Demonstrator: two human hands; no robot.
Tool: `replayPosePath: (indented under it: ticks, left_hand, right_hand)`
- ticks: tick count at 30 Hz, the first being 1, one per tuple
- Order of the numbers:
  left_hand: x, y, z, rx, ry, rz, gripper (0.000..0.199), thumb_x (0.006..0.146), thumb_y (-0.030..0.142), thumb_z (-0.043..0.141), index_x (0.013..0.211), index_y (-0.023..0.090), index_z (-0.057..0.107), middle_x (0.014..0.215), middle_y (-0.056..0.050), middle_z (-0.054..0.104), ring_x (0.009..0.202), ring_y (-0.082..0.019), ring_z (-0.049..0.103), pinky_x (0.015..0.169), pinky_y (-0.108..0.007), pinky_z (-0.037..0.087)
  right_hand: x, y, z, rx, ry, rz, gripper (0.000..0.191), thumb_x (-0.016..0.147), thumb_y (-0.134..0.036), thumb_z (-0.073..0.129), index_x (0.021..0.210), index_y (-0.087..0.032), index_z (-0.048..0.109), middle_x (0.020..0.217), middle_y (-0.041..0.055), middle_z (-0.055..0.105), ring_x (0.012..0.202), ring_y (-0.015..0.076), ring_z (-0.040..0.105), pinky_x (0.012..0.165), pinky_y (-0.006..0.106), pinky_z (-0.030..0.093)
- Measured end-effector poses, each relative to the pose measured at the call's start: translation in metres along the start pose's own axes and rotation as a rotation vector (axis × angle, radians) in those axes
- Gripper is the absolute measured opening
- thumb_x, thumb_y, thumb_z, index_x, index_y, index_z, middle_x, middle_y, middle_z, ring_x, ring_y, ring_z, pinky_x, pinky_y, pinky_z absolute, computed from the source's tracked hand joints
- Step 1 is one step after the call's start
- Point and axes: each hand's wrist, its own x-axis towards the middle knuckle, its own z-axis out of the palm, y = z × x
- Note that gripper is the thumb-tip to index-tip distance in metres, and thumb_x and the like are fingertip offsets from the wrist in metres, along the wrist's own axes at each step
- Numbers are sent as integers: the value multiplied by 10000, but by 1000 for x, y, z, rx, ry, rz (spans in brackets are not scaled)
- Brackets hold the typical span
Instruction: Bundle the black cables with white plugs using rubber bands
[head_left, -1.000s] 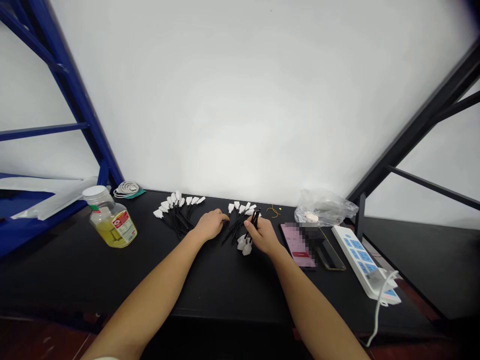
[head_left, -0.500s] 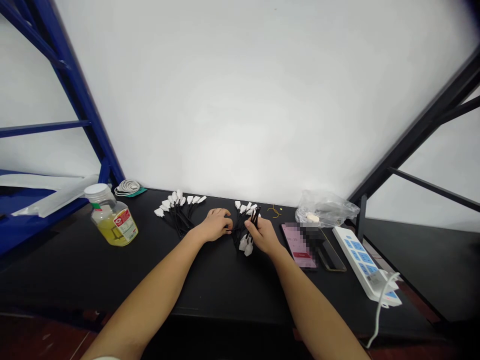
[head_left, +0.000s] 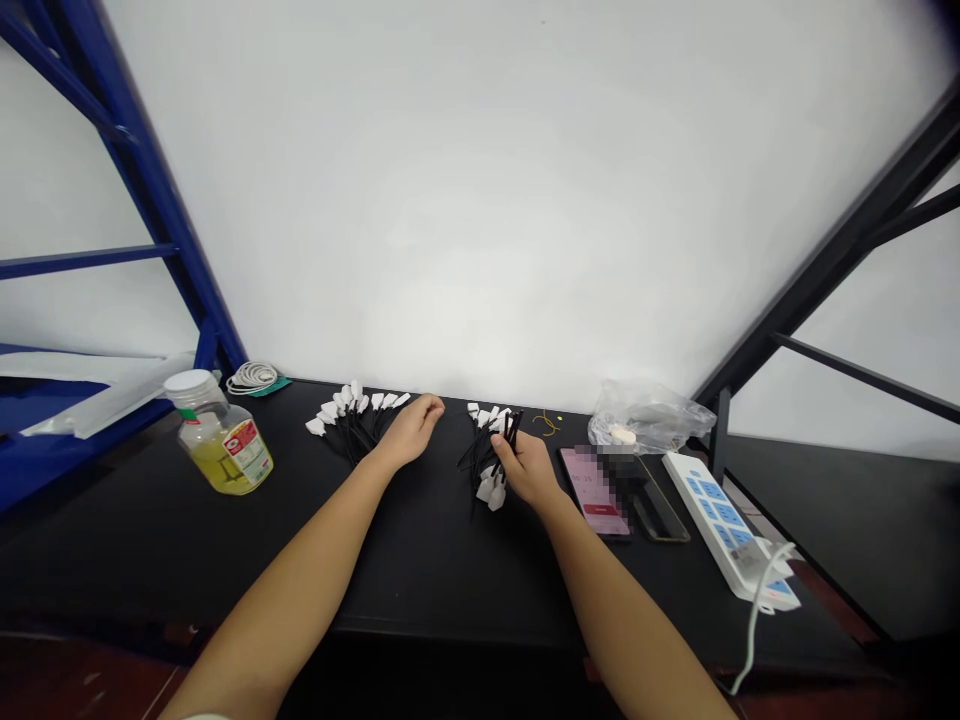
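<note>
My right hand [head_left: 529, 468] is closed around a bundle of thin black strips with white tips [head_left: 492, 490]; these tips hang toward me below the thumb. Just beyond that hand, a small pile of similar white-tipped strips [head_left: 482, 420] lies on the black table [head_left: 420, 560]. My left hand [head_left: 412, 430] is apart from the right one, with its fingers pressed together, and I cannot make out whether anything is between them. Beside it on the left lies a larger fan of the white-tipped black strips [head_left: 345, 412], tips toward the wall.
At left stand a jar with yellow liquid [head_left: 229, 455] and a coiled white cable [head_left: 253, 377]. Right of my right hand are two phones [head_left: 596, 495], a clear plastic bag [head_left: 649, 415], a white power strip [head_left: 727, 525] and yellow ties [head_left: 550, 424]. A wall [head_left: 465, 220] rises behind the table.
My left hand has moved away from the right-hand pile, leftward and slightly toward the wall, and its fingers have come together. My right hand stays with its bundle.
</note>
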Motion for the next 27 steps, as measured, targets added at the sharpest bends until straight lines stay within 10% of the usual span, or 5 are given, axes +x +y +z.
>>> replayPosePath:
  ticks: [5,11,27]
  left_hand:
    - [-2,26,20,-473,128,-137,322,947,485,455,1036,193,556,658,57,441,612,-126,520,675,-287,509]
    - [-26,62,70,-598,-129,-127,412,863,571,608,997,184,564,678,41,517,597,-106,526,609,-248,471]
    - [-30,50,58,96,-455,283,336,905,500,626,1042,212,731,999,-57,737,932,-213,661,848,-301,483]
  right_hand:
    - [-1,-1,0,17,-10,-54,435,998,-481,418,666,-209,490,621,13,549,586,158,506,566,265,336]
    - [-4,-4,0,127,-89,-80,419,994,-467,431,727,-194,605,671,34,642,614,163,572,593,261,401]
    - [0,4,-11,142,179,-11,368,984,-450,443,759,-196,585,648,15,588,617,169,549,610,274,408]
